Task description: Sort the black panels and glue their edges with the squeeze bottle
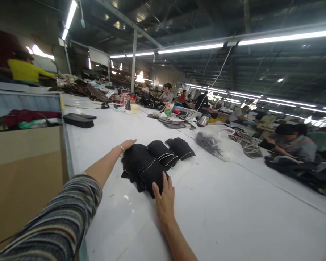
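Two bare hands flank a pile of black cut pieces (139, 156) on the white-topped worktable (220, 210); left hand (128, 144) at the pile's far left edge, its fingers partly hidden by the pieces, so cannot tell whether it grips or merely rests; right hand (166, 199) at the near right corner, thumb and fingers spread wide, fingertips against the black material, nothing visibly pinched.

Key relation: the pile lies between the hands, its long axis slanting from the far left, by the left hand, to the near right, by the right hand; its near end is thus closest to the right hand, its far end to the left; pieces overlap in a fanned, uneven heap, a thin pale line showing along one edge.

Two smaller black stacks adjoin: middle stack (158, 148) just beside the pile's far right side; outer stack (181, 145) beyond it, pale line at its near edge; both nearer the pile than any other item, neither touched by the right hand.

Surroundings: clear plastic bag (220, 139) to the right of the stacks, dark contents inside; black folded bundle (79, 119) at the table's left edge, well apart from both hands.
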Tool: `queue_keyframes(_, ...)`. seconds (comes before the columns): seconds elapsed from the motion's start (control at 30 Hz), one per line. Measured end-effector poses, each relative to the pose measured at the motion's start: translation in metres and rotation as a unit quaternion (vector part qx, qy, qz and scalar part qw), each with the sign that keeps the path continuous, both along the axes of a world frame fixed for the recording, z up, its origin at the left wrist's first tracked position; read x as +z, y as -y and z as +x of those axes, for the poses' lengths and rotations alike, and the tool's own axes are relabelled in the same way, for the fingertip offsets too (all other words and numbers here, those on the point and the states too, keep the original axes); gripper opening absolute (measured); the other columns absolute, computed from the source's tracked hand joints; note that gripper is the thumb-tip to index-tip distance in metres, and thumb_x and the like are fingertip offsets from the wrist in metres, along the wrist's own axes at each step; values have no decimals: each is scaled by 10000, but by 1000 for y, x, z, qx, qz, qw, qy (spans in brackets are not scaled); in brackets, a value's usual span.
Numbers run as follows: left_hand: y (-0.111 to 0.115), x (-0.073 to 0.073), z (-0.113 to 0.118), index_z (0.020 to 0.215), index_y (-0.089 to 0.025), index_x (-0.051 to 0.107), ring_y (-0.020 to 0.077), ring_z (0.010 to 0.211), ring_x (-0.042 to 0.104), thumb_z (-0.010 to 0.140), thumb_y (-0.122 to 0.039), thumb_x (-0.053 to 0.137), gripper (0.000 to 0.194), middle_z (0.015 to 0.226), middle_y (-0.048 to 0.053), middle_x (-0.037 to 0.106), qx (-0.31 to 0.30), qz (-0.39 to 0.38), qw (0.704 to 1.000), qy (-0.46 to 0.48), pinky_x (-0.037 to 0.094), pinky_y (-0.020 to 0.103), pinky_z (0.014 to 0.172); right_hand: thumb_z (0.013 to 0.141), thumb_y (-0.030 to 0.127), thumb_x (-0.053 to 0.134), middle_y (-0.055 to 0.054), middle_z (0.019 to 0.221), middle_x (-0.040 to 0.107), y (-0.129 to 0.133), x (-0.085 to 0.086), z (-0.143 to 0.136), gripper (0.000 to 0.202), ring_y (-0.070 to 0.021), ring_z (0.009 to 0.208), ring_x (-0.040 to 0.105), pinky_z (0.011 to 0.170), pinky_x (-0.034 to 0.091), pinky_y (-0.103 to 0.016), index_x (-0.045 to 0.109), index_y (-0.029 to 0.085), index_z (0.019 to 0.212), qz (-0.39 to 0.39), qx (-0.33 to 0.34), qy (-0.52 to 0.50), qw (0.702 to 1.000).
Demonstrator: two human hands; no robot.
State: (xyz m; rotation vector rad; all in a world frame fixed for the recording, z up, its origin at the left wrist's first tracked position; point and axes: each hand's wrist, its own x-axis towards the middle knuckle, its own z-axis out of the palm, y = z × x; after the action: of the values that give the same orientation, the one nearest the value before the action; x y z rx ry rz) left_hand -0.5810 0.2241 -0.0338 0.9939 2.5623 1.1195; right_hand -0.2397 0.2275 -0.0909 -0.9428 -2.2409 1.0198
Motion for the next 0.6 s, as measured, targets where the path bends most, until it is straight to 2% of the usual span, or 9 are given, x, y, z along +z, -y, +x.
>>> queue_keyframes(0.13, -32, -7, -23, 948, -110, 697, 280, 1142, 578, 895, -501, 506, 439, 1152, 144, 678, -36, -66, 994, 78, 410, 382, 992, 860, 685, 476, -111, 1563, 193, -7, -8, -8, 783, -319, 1433, 187, 1163, 132, -557, 317, 249, 1490, 35, -15, 11, 999)
queue_keyframes(0.23, -31, -2, -28, 814, -127, 728, 315, 1083, 606, 787, -565, 602, 457, 1031, 143, 727, -64, -109, 985, 120, 433, 350, 938, 854, 675, 498, -110, 1557, 207, -8, -8, -8, 770, -325, 1423, 208, 1156, 162, -564, 334, 252, 1477, 43, -20, 18, 999)
queue_keyframes(0.33, -4, 8, -17, 831, -155, 745, 305, 981, 653, 690, -636, 677, 506, 985, 123, 743, -98, -131, 965, 203, 478, 348, 875, 819, 658, 567, -117, 1546, 229, -7, -5, -8, 820, -325, 1427, 198, 1165, 149, -557, 323, 234, 1477, 59, -4, 17, 998)
queue_keyframes(0.47, 48, 17, 17, 931, -165, 748, 290, 930, 680, 647, -717, 674, 625, 1007, 120, 742, -140, -53, 909, 389, 525, 333, 833, 790, 612, 632, -97, 1535, 261, -6, -2, -10, 885, -308, 1427, 202, 1171, 158, -538, 252, 253, 1505, 76, 57, 3, 995)
queue_keyframes(0.6, 84, 22, 52, 989, -171, 730, 280, 971, 681, 622, -655, 742, 607, 1087, 117, 723, -130, -31, 896, 423, 543, 301, 823, 800, 585, 630, -96, 1539, 255, -5, -1, -10, 911, -313, 1419, 220, 1163, 174, -539, 189, 253, 1525, 82, 102, -5, 991)
